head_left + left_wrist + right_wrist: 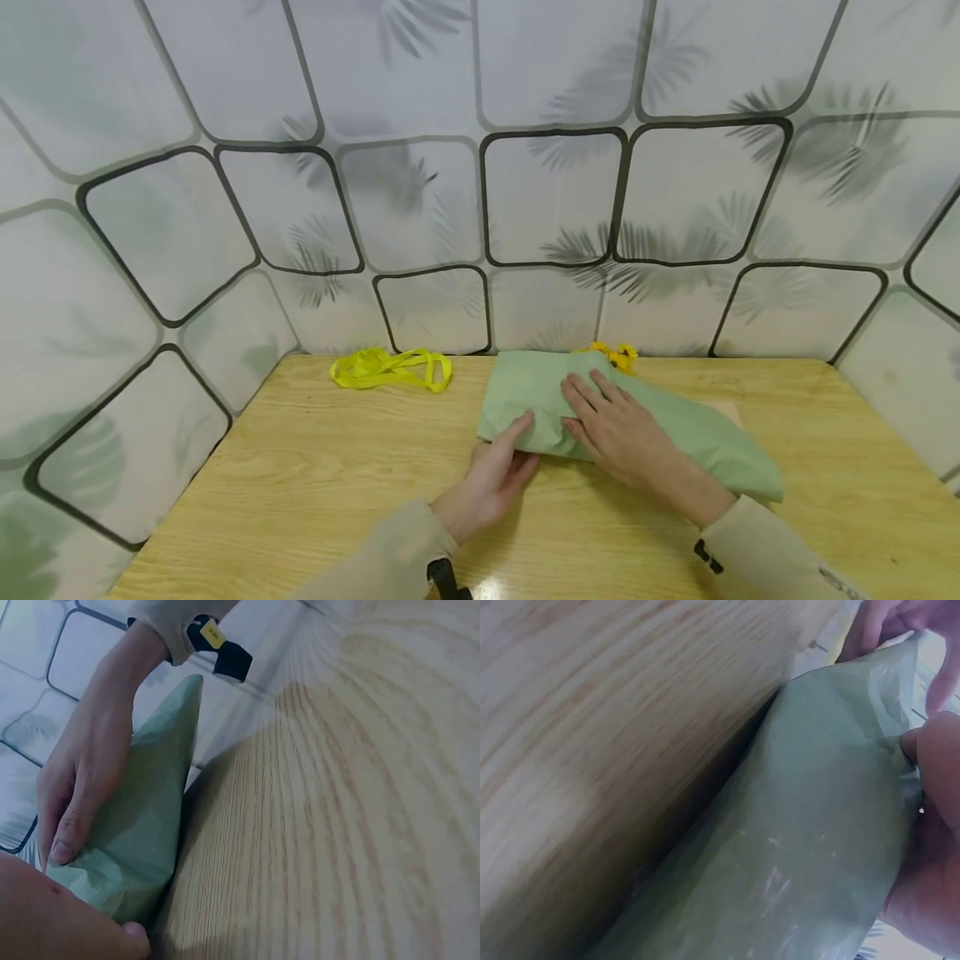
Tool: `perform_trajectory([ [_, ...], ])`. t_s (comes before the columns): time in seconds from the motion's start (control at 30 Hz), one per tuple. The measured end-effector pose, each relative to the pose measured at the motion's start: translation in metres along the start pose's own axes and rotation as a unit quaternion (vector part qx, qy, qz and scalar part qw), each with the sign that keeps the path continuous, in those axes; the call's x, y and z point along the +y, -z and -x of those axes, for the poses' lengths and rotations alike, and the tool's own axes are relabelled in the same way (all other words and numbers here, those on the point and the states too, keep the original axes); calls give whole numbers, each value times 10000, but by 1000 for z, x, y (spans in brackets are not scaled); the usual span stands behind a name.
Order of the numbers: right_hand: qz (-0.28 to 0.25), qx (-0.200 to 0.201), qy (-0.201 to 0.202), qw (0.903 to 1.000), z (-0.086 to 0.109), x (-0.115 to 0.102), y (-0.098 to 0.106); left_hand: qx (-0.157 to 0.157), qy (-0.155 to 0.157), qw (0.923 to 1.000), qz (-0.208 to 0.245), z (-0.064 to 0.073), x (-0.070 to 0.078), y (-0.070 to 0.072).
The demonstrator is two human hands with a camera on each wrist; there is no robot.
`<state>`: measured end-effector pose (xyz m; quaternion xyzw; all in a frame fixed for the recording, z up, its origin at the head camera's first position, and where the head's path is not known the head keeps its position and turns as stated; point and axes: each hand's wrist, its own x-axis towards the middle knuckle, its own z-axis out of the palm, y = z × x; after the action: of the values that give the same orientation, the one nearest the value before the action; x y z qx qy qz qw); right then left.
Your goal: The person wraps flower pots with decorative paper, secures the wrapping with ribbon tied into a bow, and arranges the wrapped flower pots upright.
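Note:
A pale green wrapping sheet (697,425), smooth and slightly shiny, lies folded into a long bundle on the table. My left hand (493,485) holds its near left edge, thumb on top and fingers under the edge. On the upper face rests my right hand (626,433), its fingers stretched out over the fold. In the right wrist view, the right thumb (910,744) presses at a crease in the sheet (810,802). Yellow flowers (621,358) peek out behind the sheet's far edge. Whatever the bundle encloses is hidden.
A loosely looped bright yellow ribbon (386,369) lies at the back left of the wooden table (360,467). A pale tan flat edge (724,408) shows behind the bundle. Patterned cloth walls (555,200) stand behind and at both sides.

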<state>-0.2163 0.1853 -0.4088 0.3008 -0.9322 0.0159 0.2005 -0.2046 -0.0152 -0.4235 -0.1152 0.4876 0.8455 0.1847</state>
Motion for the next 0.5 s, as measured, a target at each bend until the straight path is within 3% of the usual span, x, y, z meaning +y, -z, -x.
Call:
perform_trajectory([
  [0.13,-135,229,28,9996,1,2,-4,44,7,9999,-127,-5,-6,-5],
  [0.33,-267,781,97,9965,1,7,-10,389,-112,9988,-266,-12,-11,-11],
  [0.5,-245,859,152,9959,-1,10,-11,733,-211,9957,-528,-15,-8,-17],
])
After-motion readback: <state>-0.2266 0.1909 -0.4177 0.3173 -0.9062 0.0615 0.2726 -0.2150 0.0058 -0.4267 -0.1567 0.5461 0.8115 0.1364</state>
